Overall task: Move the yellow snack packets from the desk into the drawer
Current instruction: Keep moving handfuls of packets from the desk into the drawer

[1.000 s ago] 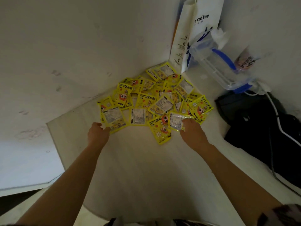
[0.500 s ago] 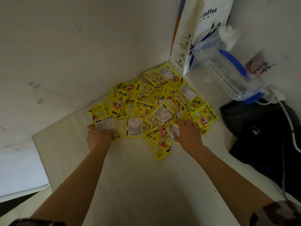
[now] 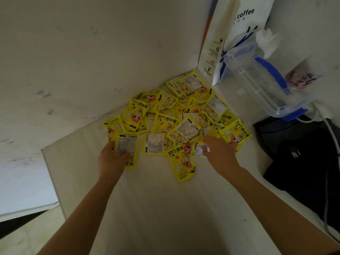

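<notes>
A pile of several yellow snack packets (image 3: 176, 118) lies in the desk's (image 3: 158, 208) far corner against the wall. My left hand (image 3: 110, 161) is at the pile's left front edge and grips a packet lying label-side up (image 3: 127, 144), thumb on top. At the right front of the pile, my right hand (image 3: 220, 153) has its thumb on a crumpled packet (image 3: 201, 150) and its fingers curled over another yellow packet (image 3: 235, 133). One packet (image 3: 182, 166) sticks out toward me between my hands. No drawer is in view.
A white coffee paper bag (image 3: 237, 34) leans in the back corner. Next to it stand a clear plastic container with a blue handle (image 3: 261, 83) and a cup (image 3: 301, 76). A black bag (image 3: 303, 159) and a white cable (image 3: 329, 129) lie at the right. The desk's left edge (image 3: 49, 172) drops off.
Both hands have reached further into the pile. The left hand went from beside the packets to gripping one; the right hand slid onto the packets at the right.
</notes>
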Tool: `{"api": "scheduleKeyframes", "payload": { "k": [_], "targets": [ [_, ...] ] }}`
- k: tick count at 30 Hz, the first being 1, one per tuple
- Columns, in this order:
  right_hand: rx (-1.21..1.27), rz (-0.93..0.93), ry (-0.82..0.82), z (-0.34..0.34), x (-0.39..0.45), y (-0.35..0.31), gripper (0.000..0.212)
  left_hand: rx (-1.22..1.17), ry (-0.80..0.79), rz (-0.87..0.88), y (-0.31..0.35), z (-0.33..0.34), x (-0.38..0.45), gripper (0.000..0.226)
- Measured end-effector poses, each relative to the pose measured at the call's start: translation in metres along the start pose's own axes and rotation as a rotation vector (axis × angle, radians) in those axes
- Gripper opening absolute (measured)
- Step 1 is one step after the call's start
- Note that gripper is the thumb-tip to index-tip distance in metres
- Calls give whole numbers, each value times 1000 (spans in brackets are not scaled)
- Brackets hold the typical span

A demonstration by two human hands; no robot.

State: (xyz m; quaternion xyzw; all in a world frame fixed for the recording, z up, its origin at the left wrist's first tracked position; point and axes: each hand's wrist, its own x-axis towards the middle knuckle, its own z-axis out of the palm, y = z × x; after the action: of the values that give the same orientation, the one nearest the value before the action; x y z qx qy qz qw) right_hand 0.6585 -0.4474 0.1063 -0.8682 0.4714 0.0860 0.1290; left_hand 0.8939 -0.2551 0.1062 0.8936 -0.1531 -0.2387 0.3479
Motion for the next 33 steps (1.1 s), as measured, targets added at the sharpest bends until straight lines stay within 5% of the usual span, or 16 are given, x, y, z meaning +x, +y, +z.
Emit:
{"api": "scheduleKeyframes", "payload": {
  "k": [10,19,24,29,33],
  "targets": [
    [-50,-256,381,-29,60,-37,14,212,48,472,55,34,23,21],
    [2,-442,24,7,62,-37,26,475,-115,659,32,68,22,30],
    [-5,-449,-149,6,58,-27,76,593,-224,645,10,74,19,55],
    [-117,-453,-61,11,51,-30,89,710,-218,600,13,72,14,90],
    [-186,-410,-58,15,50,-34,85,718,-267,527,16,77,12,96]
  ]
}}
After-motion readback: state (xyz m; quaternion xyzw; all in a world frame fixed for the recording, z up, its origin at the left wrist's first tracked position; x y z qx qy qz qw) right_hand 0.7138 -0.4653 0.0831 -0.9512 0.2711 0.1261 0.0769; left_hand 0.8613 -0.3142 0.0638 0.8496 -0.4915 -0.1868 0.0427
